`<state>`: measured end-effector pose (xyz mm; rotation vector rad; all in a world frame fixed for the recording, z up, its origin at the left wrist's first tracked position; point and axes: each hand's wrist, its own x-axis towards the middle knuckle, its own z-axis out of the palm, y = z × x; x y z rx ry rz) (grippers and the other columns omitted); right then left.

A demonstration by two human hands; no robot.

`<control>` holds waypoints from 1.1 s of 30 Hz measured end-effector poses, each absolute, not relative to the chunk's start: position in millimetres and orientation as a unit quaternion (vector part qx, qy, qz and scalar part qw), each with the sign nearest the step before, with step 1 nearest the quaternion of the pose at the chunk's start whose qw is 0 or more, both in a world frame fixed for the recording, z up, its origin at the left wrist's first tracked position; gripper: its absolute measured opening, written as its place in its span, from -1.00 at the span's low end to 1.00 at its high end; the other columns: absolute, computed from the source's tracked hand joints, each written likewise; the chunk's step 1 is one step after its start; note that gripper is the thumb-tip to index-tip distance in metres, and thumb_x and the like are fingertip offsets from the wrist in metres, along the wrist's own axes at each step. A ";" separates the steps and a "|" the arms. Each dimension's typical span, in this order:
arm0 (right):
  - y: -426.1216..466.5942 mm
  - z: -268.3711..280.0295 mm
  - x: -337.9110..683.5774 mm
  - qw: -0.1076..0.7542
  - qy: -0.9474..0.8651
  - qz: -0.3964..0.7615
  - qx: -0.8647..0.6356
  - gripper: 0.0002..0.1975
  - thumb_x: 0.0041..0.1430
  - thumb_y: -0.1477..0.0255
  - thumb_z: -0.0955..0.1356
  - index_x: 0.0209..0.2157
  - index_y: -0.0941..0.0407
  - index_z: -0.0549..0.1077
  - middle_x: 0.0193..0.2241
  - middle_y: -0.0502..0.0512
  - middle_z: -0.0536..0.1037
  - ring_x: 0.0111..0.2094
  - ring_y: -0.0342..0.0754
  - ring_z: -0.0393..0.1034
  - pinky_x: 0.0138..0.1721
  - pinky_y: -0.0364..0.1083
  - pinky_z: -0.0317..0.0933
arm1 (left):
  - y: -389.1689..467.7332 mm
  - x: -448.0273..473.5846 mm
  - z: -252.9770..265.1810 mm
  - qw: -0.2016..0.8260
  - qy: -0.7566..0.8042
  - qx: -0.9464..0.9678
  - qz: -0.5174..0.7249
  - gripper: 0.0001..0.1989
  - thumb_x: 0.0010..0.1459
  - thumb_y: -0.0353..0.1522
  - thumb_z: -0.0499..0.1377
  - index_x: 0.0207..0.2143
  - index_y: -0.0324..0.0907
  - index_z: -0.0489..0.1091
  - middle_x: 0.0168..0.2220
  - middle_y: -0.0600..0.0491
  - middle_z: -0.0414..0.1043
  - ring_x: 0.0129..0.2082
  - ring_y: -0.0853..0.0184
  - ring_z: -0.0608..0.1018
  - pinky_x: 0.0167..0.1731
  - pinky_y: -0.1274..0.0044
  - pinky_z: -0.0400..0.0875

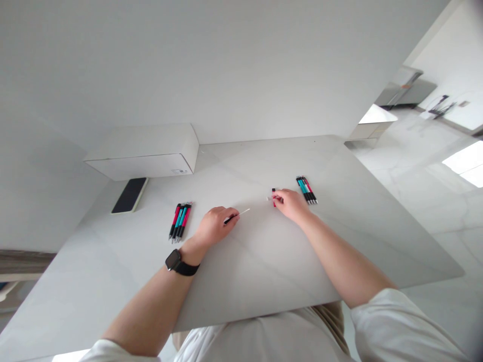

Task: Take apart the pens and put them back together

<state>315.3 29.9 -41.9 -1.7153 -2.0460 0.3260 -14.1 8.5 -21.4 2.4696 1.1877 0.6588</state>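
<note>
My left hand, with a black smartwatch on its wrist, is closed on the black grip end of a pen. A thin white refill sticks out of that end, pointing right. My right hand pinches a red pen barrel with a black top, just above the table. A small whitish bit shows at its left side, too small to make out. To the left of my left hand lies a group of red and teal pens. Another row of such pens lies beyond my right hand.
A white box stands at the back left against the wall. In front of it lies a dark-screened phone. The marble-patterned table ends at my body, and its right edge slants toward the floor area.
</note>
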 end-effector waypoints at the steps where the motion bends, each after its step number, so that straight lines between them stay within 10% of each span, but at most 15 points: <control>1: 30.3 -42.7 315.2 0.228 -0.742 0.122 -0.619 -0.85 0.29 0.42 0.40 -0.15 0.00 0.63 -0.22 0.07 0.66 -0.22 -0.02 0.54 -0.12 -0.08 0.32 | 8.6 -14.2 -21.2 0.159 0.419 0.863 0.234 -0.81 0.40 -0.25 0.14 -0.14 -0.07 0.54 -0.30 0.00 0.56 -0.30 0.27 0.56 -0.24 0.47 0.40; 21: 25.0 -30.2 310.8 0.274 -0.728 0.129 -0.615 -0.84 0.28 0.37 0.41 -0.14 0.01 0.64 -0.13 0.12 0.61 -0.24 -0.02 0.51 -0.10 -0.04 0.34 | 8.0 -14.7 -20.6 0.153 0.429 0.856 0.246 -0.81 0.41 -0.25 0.14 -0.14 -0.09 0.53 -0.30 -0.01 0.57 -0.29 0.26 0.57 -0.21 0.45 0.40; 33: -20.5 -12.1 230.2 0.362 -0.593 0.574 -0.434 -0.68 0.21 0.16 0.46 -0.07 0.01 0.56 -0.25 0.05 0.60 -0.32 -0.06 0.46 -0.41 -0.14 0.35 | -3.0 -7.2 -7.9 0.137 0.397 0.860 0.289 -0.81 0.39 -0.21 0.19 -0.11 -0.08 0.54 -0.27 -0.02 0.60 -0.23 0.22 0.57 -0.10 0.37 0.40</control>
